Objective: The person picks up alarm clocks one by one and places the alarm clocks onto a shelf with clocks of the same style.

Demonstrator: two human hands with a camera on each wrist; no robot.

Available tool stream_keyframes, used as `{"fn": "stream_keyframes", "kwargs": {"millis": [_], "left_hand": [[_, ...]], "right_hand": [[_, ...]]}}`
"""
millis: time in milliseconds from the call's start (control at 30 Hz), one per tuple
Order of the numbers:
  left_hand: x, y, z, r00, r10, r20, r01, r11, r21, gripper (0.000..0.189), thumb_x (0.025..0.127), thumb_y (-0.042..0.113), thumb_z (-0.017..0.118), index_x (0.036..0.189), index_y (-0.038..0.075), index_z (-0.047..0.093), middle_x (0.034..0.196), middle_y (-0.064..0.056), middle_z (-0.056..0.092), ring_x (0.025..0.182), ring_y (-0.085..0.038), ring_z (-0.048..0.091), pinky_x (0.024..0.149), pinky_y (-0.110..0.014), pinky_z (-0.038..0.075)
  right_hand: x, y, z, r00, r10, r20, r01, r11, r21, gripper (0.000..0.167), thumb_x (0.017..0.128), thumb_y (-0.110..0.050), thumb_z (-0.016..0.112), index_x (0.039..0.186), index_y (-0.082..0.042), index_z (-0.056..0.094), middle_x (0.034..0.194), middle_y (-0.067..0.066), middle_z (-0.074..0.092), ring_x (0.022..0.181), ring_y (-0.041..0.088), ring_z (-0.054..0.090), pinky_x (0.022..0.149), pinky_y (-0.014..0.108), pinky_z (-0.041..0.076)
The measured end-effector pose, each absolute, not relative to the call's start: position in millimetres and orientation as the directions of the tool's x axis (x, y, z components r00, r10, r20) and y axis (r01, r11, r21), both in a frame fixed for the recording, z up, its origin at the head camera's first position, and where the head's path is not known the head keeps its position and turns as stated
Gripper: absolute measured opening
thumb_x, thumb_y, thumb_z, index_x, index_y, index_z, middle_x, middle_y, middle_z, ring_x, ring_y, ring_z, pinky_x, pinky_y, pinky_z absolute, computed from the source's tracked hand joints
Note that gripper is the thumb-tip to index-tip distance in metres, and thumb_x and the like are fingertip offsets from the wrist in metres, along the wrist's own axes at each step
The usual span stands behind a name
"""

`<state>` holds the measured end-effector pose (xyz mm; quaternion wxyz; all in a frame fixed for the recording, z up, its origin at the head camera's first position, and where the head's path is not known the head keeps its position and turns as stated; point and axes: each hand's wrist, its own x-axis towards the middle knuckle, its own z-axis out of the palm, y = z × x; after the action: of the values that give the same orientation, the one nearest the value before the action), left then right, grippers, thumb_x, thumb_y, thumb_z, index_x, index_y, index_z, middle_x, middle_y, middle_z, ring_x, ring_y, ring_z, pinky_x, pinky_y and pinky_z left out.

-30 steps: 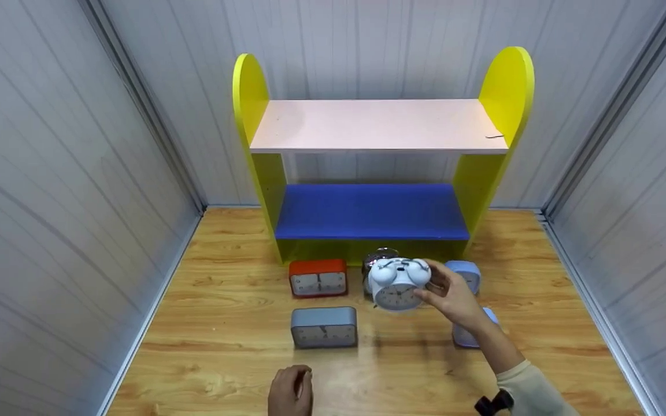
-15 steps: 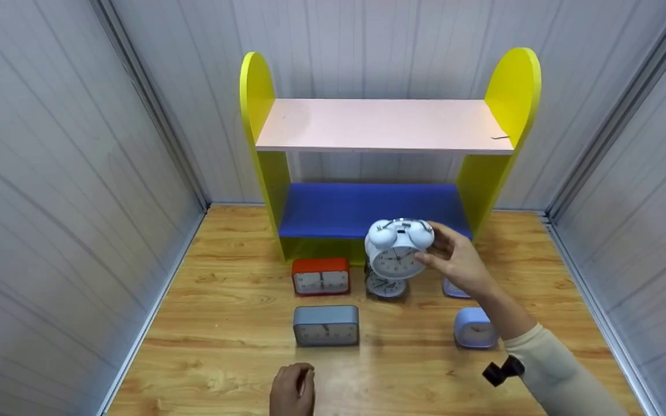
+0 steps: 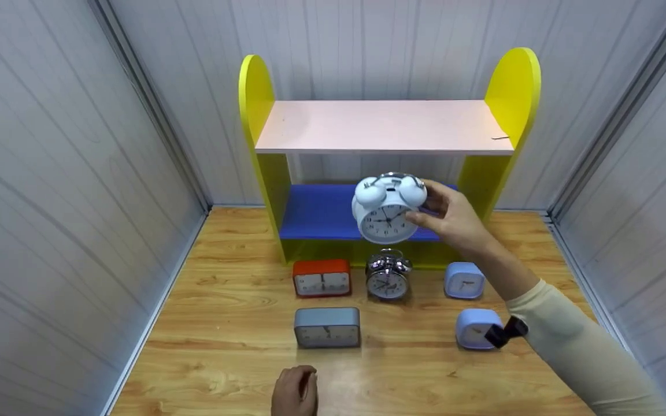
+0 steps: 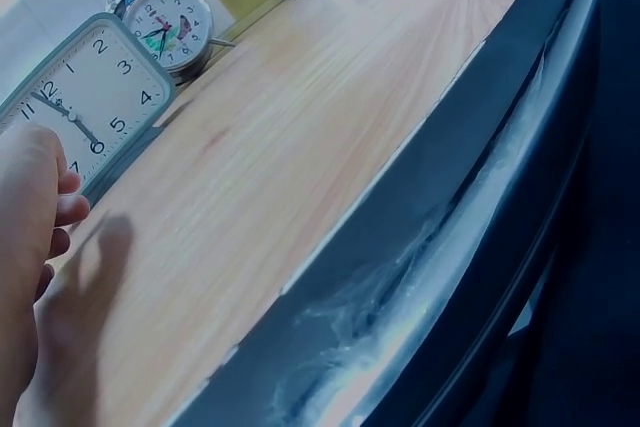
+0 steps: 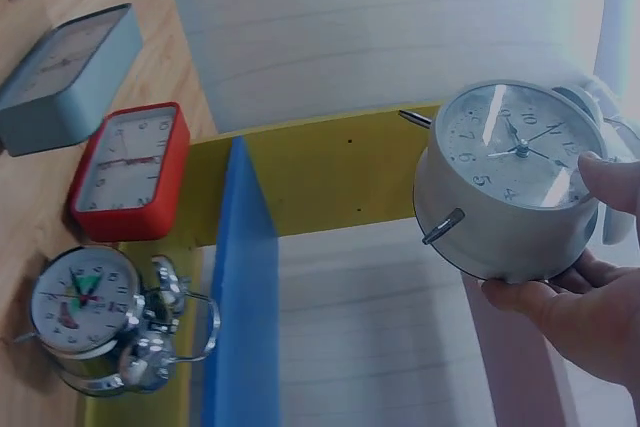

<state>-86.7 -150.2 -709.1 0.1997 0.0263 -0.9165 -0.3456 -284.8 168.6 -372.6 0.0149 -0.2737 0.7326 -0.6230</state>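
My right hand (image 3: 454, 219) grips a white twin-bell alarm clock (image 3: 388, 211) by its right side, thumb at the face edge. In the head view the clock hangs in front of the blue lower shelf (image 3: 321, 211); the right wrist view shows the clock (image 5: 515, 182) clear of both shelves. Near the front of the table, my left hand (image 3: 294, 392) rests with loosely curled fingers and holds nothing. Just beyond it stands a grey-blue rectangular clock (image 3: 327, 327). A silver twin-bell alarm clock (image 3: 388, 274) stands below the held clock, beside a red rectangular clock (image 3: 322, 278).
Two small light-blue clocks (image 3: 464, 280) stand at the right of the wooden table (image 3: 223, 346). The shelf unit has yellow side panels (image 3: 515, 95) and a pink upper shelf (image 3: 379, 124). Pale panel walls (image 3: 67, 202) enclose the sides and back.
My right hand has lifted the white alarm clock up and away from the table, from beside the silver clock to the lower shelf's height. The left hand has stayed put.
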Motion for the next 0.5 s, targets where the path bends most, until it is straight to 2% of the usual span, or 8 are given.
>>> {"fn": "stream_keyframes", "kwargs": {"millis": [300,500], "left_hand": [[-80.9,-150.7,-706.4,-0.927,-0.171,0.335,0.098,0.751,0.653,0.005,0.099,0.020,0.074,0.094,0.018,0.074,0.084,0.017,0.063,0.075,-0.002,0.050,0.066,-0.029,0.048],[-76.4,-146.1,-702.6,-0.932,-0.182,0.313,0.073,0.751,0.656,0.004,0.098,0.019,0.075,0.094,0.021,0.074,0.079,0.019,0.057,0.072,0.000,0.045,0.063,-0.026,0.045]], "right_hand": [[-308.0,145.4,-325.4,-0.822,-0.461,0.335,-0.399,0.045,-0.916,0.059,0.100,-0.006,0.074,0.153,-0.001,0.049,0.143,0.016,0.060,0.131,0.032,0.061,0.107,0.040,0.052],[-323.6,127.6,-297.5,-0.844,-0.418,0.338,-0.368,-0.008,-0.930,0.057,0.099,-0.005,0.073,0.151,0.003,0.051,0.141,0.018,0.058,0.131,0.036,0.061,0.106,0.042,0.053]]}}
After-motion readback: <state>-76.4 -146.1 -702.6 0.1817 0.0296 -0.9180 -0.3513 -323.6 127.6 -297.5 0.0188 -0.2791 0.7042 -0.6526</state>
